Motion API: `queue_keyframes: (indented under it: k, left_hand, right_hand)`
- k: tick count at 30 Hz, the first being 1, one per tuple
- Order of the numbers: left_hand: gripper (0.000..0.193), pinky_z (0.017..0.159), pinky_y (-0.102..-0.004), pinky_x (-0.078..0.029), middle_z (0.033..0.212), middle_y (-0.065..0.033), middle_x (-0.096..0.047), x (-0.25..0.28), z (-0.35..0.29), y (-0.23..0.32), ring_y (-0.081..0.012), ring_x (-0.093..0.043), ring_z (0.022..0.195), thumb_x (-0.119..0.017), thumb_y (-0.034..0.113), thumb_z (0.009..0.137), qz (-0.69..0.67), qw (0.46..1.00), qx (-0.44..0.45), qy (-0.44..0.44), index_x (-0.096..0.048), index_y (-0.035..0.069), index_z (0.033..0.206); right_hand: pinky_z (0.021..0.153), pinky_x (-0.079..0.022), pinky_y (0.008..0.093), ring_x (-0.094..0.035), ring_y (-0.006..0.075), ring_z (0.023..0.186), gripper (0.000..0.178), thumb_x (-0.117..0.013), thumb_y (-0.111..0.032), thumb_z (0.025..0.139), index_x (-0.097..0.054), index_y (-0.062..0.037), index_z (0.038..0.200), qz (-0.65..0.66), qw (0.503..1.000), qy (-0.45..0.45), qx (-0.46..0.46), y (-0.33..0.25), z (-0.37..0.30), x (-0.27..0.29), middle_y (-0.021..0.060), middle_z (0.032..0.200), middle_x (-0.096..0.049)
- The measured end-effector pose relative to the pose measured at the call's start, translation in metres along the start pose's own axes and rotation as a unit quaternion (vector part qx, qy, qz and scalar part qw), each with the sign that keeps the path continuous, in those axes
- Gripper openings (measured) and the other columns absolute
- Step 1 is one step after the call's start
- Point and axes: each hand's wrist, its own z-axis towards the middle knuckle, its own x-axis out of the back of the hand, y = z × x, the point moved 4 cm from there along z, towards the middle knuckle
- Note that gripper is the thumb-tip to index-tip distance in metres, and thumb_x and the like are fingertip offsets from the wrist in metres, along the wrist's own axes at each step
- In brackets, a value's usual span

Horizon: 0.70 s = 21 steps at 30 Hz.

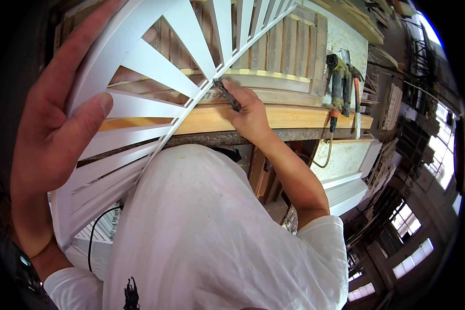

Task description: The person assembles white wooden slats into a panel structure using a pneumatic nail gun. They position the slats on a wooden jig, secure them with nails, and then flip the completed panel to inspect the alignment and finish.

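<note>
A white slatted wooden frame (144, 106), like a louvred shutter panel, stands tilted against my body on the left. My left hand (57, 124) grips its outer rail, thumb on the inner side and fingers along the outside. My right hand (248, 111) is closed around a small dark hand tool (233, 101), whose exact kind I cannot make out. The tool's tip is at the frame's near edge (212, 85), by the slat ends. Most of the tool is hidden in my fingers.
Beyond the frame, a wooden slatted panel (287, 46) lies on the bench above a yellowish board (289, 118). A nail gun (338, 82) with a hose and a hammer (356, 98) lie at the right. White panels (346, 188) stand lower right.
</note>
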Motion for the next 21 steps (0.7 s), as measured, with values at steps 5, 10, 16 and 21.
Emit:
queue_keyframes:
  k: [5, 10, 16, 21]
  left_hand:
    - [0.064, 0.096, -0.0376, -0.043, 0.144, -0.0161, -0.040, 0.004, 0.002, -0.006, -0.0247, -0.047, 0.122, -0.052, 0.014, 0.088, -0.002, 1.000, 0.006, 0.004, -0.032, 0.006, 0.147]
    - [0.064, 0.095, -0.0373, -0.044, 0.144, -0.0159, -0.041, 0.002, 0.004, -0.009, -0.0243, -0.049, 0.121, -0.053, 0.014, 0.088, -0.002, 1.000, 0.012, 0.003, -0.032, 0.007, 0.147]
    - [0.064, 0.094, -0.0370, -0.046, 0.143, -0.0156, -0.042, -0.003, 0.006, -0.006, -0.0238, -0.050, 0.119, -0.053, 0.015, 0.088, -0.003, 1.000, 0.019, 0.003, -0.032, 0.007, 0.148]
    - [0.064, 0.093, -0.0367, -0.047, 0.143, -0.0153, -0.043, 0.000, 0.008, -0.011, -0.0234, -0.051, 0.118, -0.054, 0.015, 0.088, -0.005, 1.000, 0.025, 0.004, -0.032, 0.008, 0.148]
  right_hand:
    - [0.077, -0.047, 0.0394, -0.054, 0.0318, 0.089, 0.065, -0.064, 0.000, 0.069, -0.056, -0.0169, 0.131, -0.202, 0.976, 0.054, 0.068, -0.018, -0.002, -0.001, 0.0112, 0.097, -0.059]
    - [0.079, -0.046, 0.0413, -0.053, 0.0331, 0.089, 0.065, -0.062, 0.000, 0.069, -0.055, -0.0161, 0.131, -0.197, 0.976, 0.067, 0.060, -0.019, -0.004, -0.004, 0.0133, 0.099, -0.058]
    - [0.082, -0.043, 0.0436, -0.051, 0.0352, 0.091, 0.067, -0.063, 0.000, 0.068, -0.053, -0.0156, 0.133, -0.200, 0.975, 0.079, 0.060, -0.022, -0.006, -0.007, 0.0172, 0.101, -0.056]
    - [0.083, -0.042, 0.0450, -0.051, 0.0356, 0.092, 0.070, -0.064, -0.001, 0.068, -0.051, -0.0162, 0.135, -0.213, 0.971, 0.086, 0.061, -0.023, -0.006, -0.009, 0.0187, 0.103, -0.055]
